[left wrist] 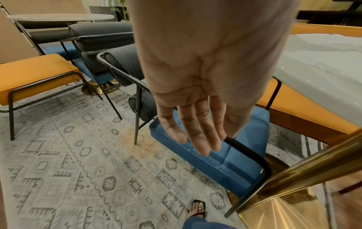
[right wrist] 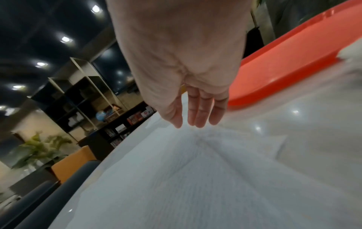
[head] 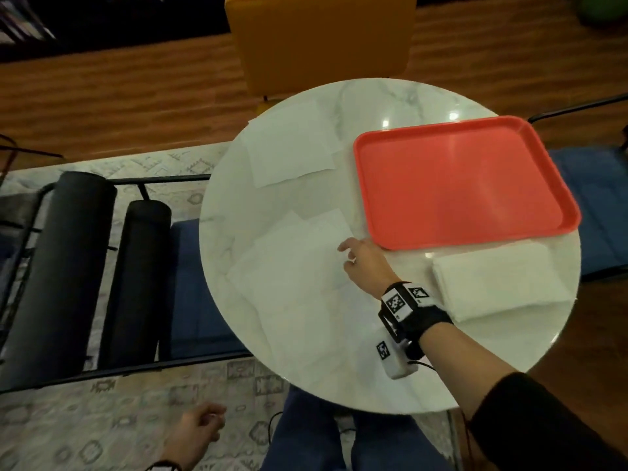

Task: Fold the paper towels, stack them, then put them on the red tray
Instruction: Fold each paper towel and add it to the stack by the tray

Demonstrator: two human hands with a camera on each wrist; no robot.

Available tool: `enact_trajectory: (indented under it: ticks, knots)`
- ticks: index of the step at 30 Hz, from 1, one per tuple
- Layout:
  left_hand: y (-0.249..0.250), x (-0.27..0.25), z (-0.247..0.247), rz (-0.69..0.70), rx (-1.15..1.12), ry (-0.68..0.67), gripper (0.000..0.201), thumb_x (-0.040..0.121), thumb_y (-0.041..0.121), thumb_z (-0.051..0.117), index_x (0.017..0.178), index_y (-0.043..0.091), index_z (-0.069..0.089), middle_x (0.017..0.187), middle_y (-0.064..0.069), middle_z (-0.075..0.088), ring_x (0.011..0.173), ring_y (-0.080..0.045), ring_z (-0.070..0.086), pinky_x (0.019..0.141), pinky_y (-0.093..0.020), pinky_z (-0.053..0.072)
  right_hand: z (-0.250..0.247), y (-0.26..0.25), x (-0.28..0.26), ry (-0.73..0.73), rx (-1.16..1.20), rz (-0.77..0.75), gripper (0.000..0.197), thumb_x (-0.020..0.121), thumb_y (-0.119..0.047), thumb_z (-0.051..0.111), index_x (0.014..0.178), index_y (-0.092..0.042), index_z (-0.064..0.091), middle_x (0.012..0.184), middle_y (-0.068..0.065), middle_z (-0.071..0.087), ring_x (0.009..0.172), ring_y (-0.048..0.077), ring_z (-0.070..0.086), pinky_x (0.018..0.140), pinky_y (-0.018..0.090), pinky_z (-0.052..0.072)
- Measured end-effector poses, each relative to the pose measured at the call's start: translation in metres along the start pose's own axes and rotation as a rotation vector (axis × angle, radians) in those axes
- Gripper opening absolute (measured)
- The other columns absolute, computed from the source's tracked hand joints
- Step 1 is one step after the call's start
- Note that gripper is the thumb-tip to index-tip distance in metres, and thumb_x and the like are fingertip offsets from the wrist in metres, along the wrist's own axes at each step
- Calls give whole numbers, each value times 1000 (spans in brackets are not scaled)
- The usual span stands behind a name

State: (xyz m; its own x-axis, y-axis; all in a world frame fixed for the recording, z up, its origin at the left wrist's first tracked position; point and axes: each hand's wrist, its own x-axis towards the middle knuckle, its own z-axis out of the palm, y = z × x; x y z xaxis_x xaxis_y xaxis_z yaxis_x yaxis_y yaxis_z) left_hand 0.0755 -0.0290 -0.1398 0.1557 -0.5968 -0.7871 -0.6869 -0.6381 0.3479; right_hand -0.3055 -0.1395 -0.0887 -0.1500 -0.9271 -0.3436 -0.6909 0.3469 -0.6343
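Note:
Flat white paper towels [head: 292, 266] lie overlapped on the near left of the round marble table [head: 367, 375], and more unfolded towels [head: 289, 144] lie at its far left. A folded stack of towels [head: 492, 280] sits at the right, just below the bare red tray [head: 458, 178]. My right hand [head: 360, 260] reaches over the near towels [right wrist: 186, 170] by the tray's near-left corner [right wrist: 284, 62], fingers [right wrist: 199, 114] straight and holding nothing. My left hand [head: 197, 433] hangs below the table beside my leg, its fingers [left wrist: 195, 133] relaxed and holding nothing.
An orange chair [head: 319, 39] stands behind the table. A blue chair with dark bolsters [head: 85, 266] stands to the left and another blue seat [head: 598, 212] to the right. The gold table leg [left wrist: 317, 167] rises near my left hand over a patterned rug [left wrist: 78, 170].

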Motion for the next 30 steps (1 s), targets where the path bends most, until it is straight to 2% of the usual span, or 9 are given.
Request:
enact_trajectory:
  ticks: [2, 5, 9, 16, 19, 22, 24, 27, 30]
  knots:
    - [-10, 1, -9, -3, 15, -4, 11, 84, 3, 62, 86, 10, 69, 74, -11, 70, 68, -24, 64, 78, -33, 56, 11, -7, 12, 23, 13, 82, 31, 89, -3, 53, 120, -4, 53, 114, 19, 53, 102, 30, 54, 87, 32, 43]
    - [-19, 5, -22, -36, 20, -10, 8, 86, 3, 61, 87, 7, 68, 75, -13, 68, 66, -23, 61, 63, -22, 51, 26, -11, 21, 78, -10, 235, 37, 86, -13, 63, 118, 1, 49, 121, 21, 48, 110, 36, 50, 94, 36, 42]
    - [-28, 15, -38, -63, 8, -46, 7, 86, 0, 60, 90, 0, 66, 78, -18, 67, 66, -25, 59, 62, -24, 48, 37, -11, 26, 133, -5, 338, 44, 83, -21, 69, 117, -1, 49, 122, 20, 48, 111, 36, 49, 93, 41, 43]
    - [-23, 29, -65, 14, 76, -101, 11, 88, -2, 56, 93, 2, 65, 76, -13, 64, 66, -23, 57, 60, -25, 48, 32, -16, 22, 276, 183, 316, 20, 86, -22, 66, 99, -7, 63, 94, 10, 63, 88, 29, 60, 76, 33, 46]
    - [7, 32, -80, 228, 112, -25, 19, 86, 3, 63, 82, 21, 66, 81, -3, 68, 81, -24, 65, 72, -24, 55, 17, -23, 11, 327, 244, 244, 16, 86, -21, 68, 96, -10, 64, 88, 3, 63, 81, 19, 57, 67, 25, 41]
    - [74, 22, -93, 517, 78, 76, 17, 86, 8, 65, 91, 25, 67, 89, 4, 70, 86, -10, 65, 73, -5, 48, -3, -33, -3, 319, 425, 118, 9, 85, -16, 70, 86, -19, 61, 79, -5, 63, 71, 5, 58, 67, 18, 41]
    - [132, 12, -95, 683, 20, 77, 29, 85, 13, 67, 111, 25, 61, 100, 6, 66, 92, -9, 61, 79, -11, 48, -14, -42, -12, 248, 511, 42, 14, 84, -14, 70, 81, -22, 60, 76, -6, 64, 67, 2, 56, 69, 19, 42]
    - [203, 13, -88, 885, 102, 16, 72, 77, 28, 76, 138, 31, 38, 128, 5, 46, 114, -8, 46, 97, -26, 38, -25, -58, -28, 163, 635, -18, 13, 86, -11, 68, 84, -19, 57, 73, -7, 69, 69, 5, 58, 64, 15, 41]
    - [249, 17, -82, 944, 275, -66, 71, 73, 38, 78, 134, 32, 42, 134, 0, 43, 123, -15, 44, 105, -34, 36, -33, -63, -44, 156, 795, -9, 13, 85, -15, 66, 93, -12, 56, 85, 5, 72, 77, 13, 62, 68, 22, 46]
